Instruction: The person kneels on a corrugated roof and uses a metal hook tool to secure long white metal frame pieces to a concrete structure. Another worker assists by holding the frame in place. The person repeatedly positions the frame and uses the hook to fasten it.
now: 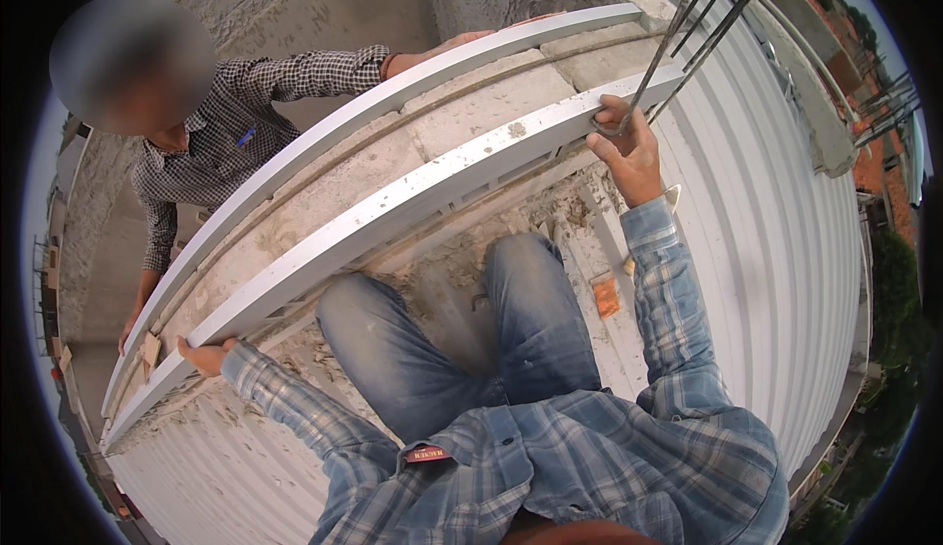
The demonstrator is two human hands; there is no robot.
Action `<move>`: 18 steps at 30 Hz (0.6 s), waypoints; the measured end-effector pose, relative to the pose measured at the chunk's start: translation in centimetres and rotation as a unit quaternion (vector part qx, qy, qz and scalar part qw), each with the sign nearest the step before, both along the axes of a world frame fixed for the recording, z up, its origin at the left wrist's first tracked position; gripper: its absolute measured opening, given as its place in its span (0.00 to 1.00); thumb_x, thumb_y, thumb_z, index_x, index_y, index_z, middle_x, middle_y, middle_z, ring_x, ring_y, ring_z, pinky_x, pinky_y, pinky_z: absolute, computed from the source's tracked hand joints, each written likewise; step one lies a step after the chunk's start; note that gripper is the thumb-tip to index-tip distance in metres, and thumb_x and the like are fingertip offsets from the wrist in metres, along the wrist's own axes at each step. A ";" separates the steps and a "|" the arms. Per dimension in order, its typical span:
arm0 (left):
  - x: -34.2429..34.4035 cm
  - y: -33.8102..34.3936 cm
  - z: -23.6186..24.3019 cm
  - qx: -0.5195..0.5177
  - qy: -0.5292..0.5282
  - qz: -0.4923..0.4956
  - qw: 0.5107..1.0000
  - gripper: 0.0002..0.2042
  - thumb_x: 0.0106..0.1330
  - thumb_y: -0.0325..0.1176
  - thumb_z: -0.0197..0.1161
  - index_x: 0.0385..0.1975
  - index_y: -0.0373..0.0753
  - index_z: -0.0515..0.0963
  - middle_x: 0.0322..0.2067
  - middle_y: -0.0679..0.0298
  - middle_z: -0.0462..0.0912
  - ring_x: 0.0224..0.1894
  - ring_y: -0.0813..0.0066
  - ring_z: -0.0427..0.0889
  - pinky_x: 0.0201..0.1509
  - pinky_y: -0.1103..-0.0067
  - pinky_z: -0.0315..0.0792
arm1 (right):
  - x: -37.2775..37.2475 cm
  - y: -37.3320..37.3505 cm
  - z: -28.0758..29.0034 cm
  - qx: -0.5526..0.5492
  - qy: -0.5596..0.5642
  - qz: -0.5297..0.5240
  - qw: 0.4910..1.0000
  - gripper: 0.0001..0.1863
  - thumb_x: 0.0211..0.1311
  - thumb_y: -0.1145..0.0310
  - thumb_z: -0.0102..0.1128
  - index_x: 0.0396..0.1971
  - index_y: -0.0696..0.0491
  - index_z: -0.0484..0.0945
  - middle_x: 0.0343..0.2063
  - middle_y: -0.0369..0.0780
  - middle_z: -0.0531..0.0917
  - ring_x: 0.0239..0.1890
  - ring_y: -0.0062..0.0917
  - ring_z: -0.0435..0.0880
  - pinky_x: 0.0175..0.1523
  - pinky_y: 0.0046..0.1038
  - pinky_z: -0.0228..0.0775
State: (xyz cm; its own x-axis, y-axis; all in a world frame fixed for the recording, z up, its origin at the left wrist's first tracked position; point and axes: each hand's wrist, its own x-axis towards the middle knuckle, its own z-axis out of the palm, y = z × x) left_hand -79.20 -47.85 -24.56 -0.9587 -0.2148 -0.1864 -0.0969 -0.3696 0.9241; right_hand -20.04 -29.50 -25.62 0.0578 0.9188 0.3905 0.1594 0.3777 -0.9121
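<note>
A long pale metal straightedge bar (432,184), splashed with mortar, lies along the near edge of a masonry wall top (359,172). Toward its lower left end, my left hand (208,356) is closed around it, fingers partly hidden behind it. Near its upper right end, my right hand (632,157) grips the hooked end of a bent steel rod (652,74), with fingertips against the bar. A second metal bar (324,113) runs along the wall's far edge. Both hands of a co-worker (211,103) in a checked shirt are at that bar.
Several steel rods (712,44) stick up by the bars' right end. Corrugated sheet roofing (776,280) spreads to the right and lower left. Mortar debris lies around my knees (432,329), with an orange brick fragment (606,298) nearby. Rough plastered wall (344,15) stands beyond.
</note>
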 end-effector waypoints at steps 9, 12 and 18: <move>0.2 -0.6 -0.3 -0.011 0.002 -0.025 1.000 0.36 0.51 0.47 0.71 0.54 0.25 0.71 0.55 0.45 0.74 0.50 0.52 0.78 0.45 0.62 0.74 | -0.2 0.7 -1.6 0.018 -0.012 -0.053 0.998 0.18 0.55 0.77 0.65 0.45 0.56 0.72 0.38 0.37 0.78 0.42 0.22 0.78 0.48 0.24 0.72; -0.1 -0.8 -0.6 -0.014 0.014 -0.037 0.999 0.36 0.51 0.46 0.71 0.54 0.25 0.71 0.54 0.47 0.74 0.50 0.53 0.78 0.45 0.62 0.74 | -0.5 0.9 -1.6 -0.005 0.025 -0.079 0.997 0.14 0.55 0.76 0.65 0.39 0.55 0.70 0.36 0.37 0.79 0.40 0.21 0.79 0.46 0.24 0.72; 0.0 -0.4 -0.6 0.000 0.013 -0.034 0.999 0.35 0.51 0.46 0.71 0.55 0.27 0.71 0.54 0.47 0.75 0.50 0.54 0.78 0.48 0.63 0.75 | -0.1 1.5 -2.6 -0.063 0.158 -0.068 0.983 0.14 0.52 0.73 0.67 0.34 0.54 0.71 0.33 0.36 0.79 0.38 0.20 0.78 0.45 0.24 0.70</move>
State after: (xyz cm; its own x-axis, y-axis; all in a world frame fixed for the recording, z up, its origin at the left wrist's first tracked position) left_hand -79.21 -48.21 -25.12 -0.9754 -0.1489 -0.1624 -0.0987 -0.3637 0.9263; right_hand -20.10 -28.03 -28.21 0.2838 0.9340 0.2173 -0.0977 0.2536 -0.9624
